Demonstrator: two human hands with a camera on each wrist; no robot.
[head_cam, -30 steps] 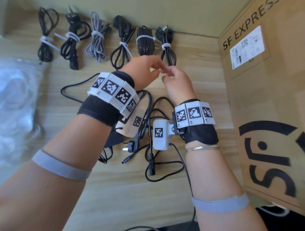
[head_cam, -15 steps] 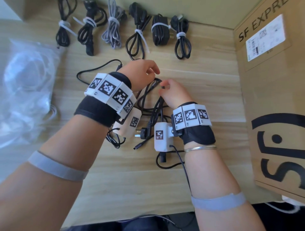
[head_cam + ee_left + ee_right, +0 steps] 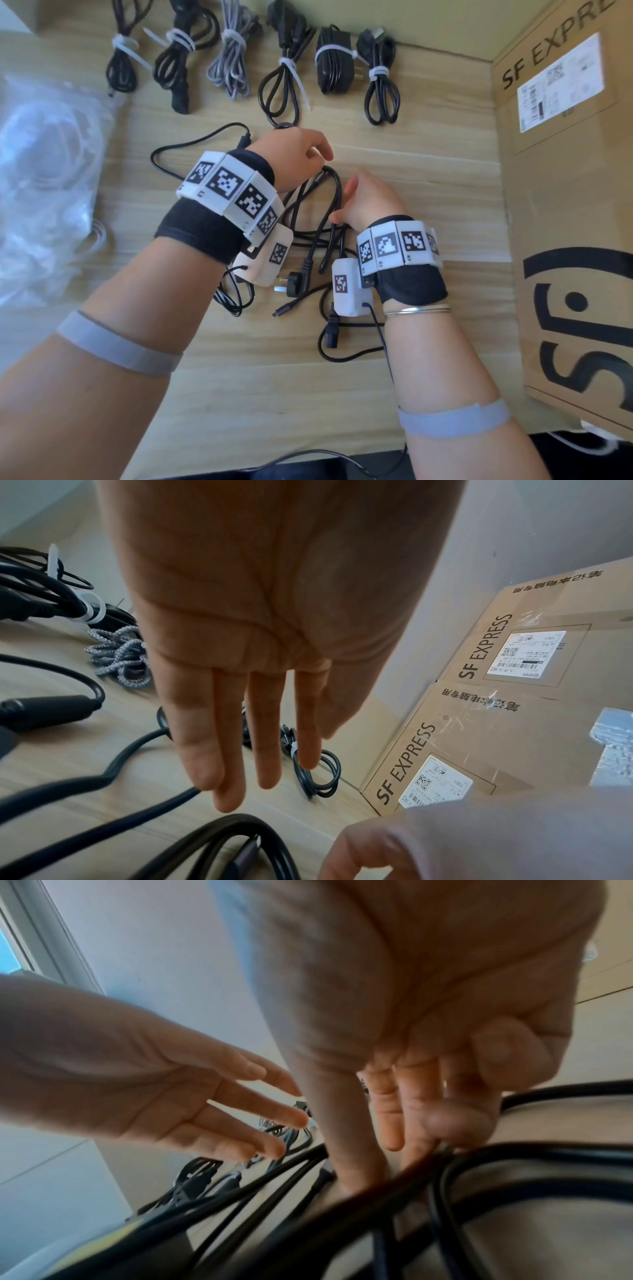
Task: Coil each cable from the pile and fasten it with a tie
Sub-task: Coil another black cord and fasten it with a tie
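Note:
A loose pile of black cables [image 3: 337, 195] lies mid-table between my wrists, with a three-pin plug [image 3: 294, 281] at its near side. My right hand [image 3: 366, 202] is down on the pile. In the right wrist view its thumb and fingertips [image 3: 419, 1139] close on one black cable [image 3: 342, 1204]. Just beyond the pile hovers my left hand [image 3: 298, 150], fingers straight [image 3: 236, 750] and holding nothing. Several coiled cables with white ties [image 3: 379, 73] lie in a row along the back edge.
A large SF Express cardboard box [image 3: 565, 205] walls off the right side. A clear plastic bag [image 3: 41, 171] sits at the left. One thin black cable [image 3: 191, 144] loops left of my left hand. Bare wood table [image 3: 267, 377] lies toward me.
Both hands have drawn back from the row of tied cables to the loose pile. The left hand has opened, and the right has dropped onto a black cable.

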